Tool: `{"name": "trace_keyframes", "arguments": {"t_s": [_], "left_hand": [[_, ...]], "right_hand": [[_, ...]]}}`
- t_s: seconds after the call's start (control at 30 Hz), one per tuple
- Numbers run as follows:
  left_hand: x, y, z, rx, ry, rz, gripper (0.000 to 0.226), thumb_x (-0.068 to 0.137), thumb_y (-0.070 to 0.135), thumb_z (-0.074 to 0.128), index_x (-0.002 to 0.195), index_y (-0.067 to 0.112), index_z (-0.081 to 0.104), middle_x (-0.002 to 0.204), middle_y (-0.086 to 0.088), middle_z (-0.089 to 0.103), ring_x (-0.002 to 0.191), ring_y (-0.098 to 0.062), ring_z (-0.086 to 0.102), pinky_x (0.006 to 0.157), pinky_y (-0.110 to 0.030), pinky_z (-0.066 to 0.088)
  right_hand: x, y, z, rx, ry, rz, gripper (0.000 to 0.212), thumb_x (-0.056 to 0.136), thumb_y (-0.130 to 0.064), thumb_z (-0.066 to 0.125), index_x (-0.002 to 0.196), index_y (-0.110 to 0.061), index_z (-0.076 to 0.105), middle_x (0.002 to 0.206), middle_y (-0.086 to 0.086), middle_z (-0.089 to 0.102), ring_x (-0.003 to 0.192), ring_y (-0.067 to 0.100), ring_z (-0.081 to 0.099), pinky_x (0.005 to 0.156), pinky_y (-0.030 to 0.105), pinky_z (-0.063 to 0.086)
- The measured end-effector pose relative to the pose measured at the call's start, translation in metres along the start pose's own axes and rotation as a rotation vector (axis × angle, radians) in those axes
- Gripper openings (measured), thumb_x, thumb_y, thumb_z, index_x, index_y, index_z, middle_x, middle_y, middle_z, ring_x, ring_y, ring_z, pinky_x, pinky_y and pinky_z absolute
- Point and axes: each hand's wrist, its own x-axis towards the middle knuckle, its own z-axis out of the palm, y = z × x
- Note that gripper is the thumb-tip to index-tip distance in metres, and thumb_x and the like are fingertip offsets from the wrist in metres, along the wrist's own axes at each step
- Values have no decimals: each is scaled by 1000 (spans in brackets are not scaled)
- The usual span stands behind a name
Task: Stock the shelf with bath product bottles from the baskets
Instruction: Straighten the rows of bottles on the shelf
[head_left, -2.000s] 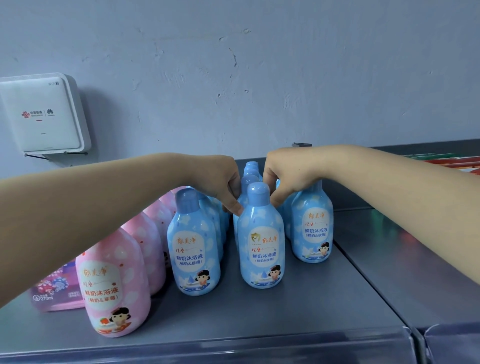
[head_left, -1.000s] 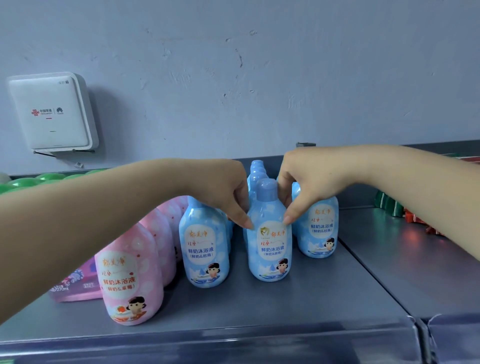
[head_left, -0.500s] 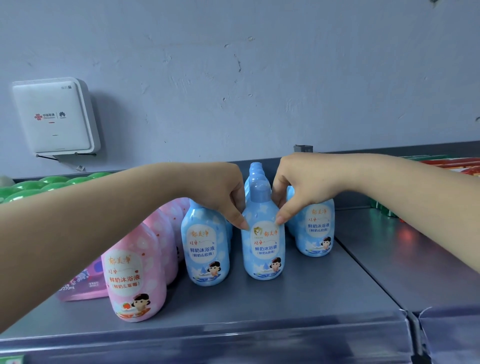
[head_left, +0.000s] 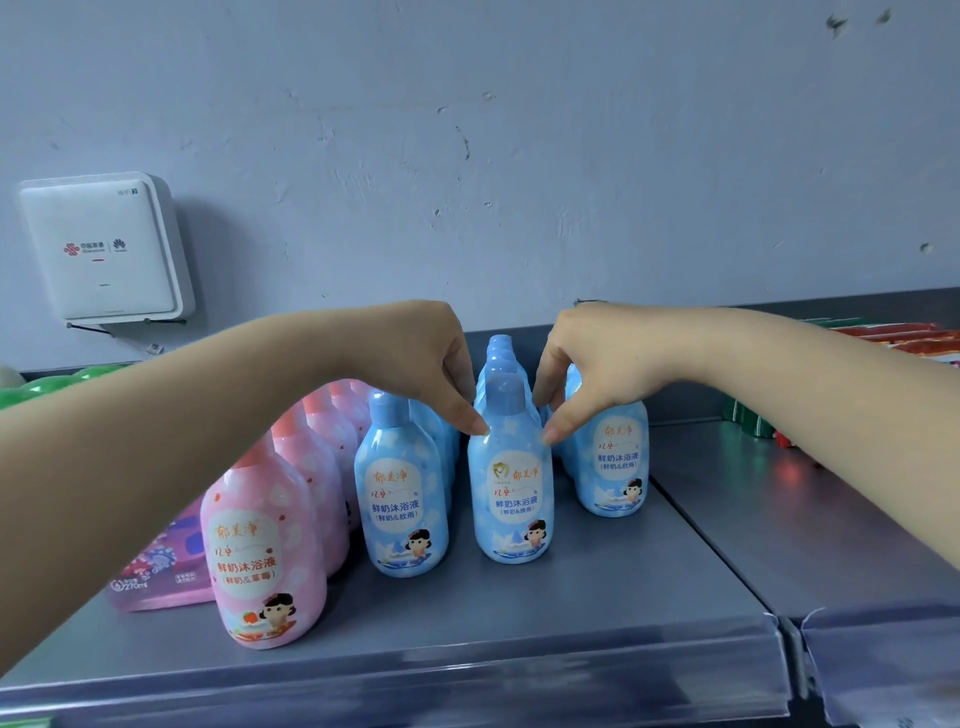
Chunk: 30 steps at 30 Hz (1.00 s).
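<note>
Grey metal shelf (head_left: 597, 613) vs a pale scuffed wall (head_left: 519, 156), white router box (head_left: 101, 247) upper left. Your left hand (head_left: 415, 358) & right hand (head_left: 592, 364) pinch the front blue bottle (head_left: 511, 483) at its shoulders, fingers (head_left: 475, 423) curled. Bottle's upright between them, cap up, label facing you.

Left hand (head_left: 426, 358), right hand (head_left: 597, 364): fingers curled, pinching

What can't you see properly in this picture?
- Head view: blue bottles behind the middle blue bottle, hidden by it and both hands; their count is unclear.
- Purple pack, partly behind the left arm.
- Baskets: not in view.
- Red packs, cut off at the right edge.
</note>
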Motion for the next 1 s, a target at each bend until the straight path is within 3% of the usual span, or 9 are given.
{"name": "trace_keyframes", "arguments": {"t_s": [0.13,0.23,0.3,0.4,0.63,0.8,1.0], "left_hand": [[-6,11,-15,29,178,-34,41,65,53,73,90,21,74,92,-5,73,83,-22,68,80,-34,54],[-3,23,-20,-14,295,4,43,70,52,71,96,19,72,94,-1,73,63,-5,64,57,-14,50],[2,35,-17,-43,296,41,45,72,48,73,105,19,69,97,8,71,72,3,63,68,-11,49],[11,50,-9,-67,216,56,43,73,44,74,108,21,68,96,13,69,91,-4,63,86,-25,50],[39,62,14,-34,70,12,39,78,40,71,111,20,66,100,10,69,96,-9,62,91,-28,48],[51,64,27,-4,-3,-58,34,82,38,68,109,18,68,101,7,71,97,-13,63,86,-27,48],[57,67,34,-7,-29,-101,32,83,39,67,110,22,68,100,8,70,95,-13,63,78,-24,47]], "right_hand": [[-11,15,-14,53,103,28,39,70,-49,75,101,-26,71,71,-32,56,73,-10,56,69,11,43],[-22,25,-26,65,161,33,36,69,-47,75,99,-27,72,76,-28,61,70,-14,54,65,6,41],[-29,33,-31,77,193,59,33,70,-45,75,98,-27,72,83,-23,64,80,-7,56,74,8,41],[-38,44,-32,89,205,108,33,70,-45,76,97,-27,72,81,-24,63,87,0,59,81,18,46],[-40,73,-8,81,108,180,43,68,-52,75,102,-26,70,84,-21,62,89,5,60,83,25,48],[-32,83,10,59,73,154,46,70,-55,72,105,-25,70,91,-17,66,92,8,59,81,24,40],[-26,86,24,80,53,109,43,72,-55,70,101,-24,72,81,-18,61,83,9,56,78,25,35]]}}
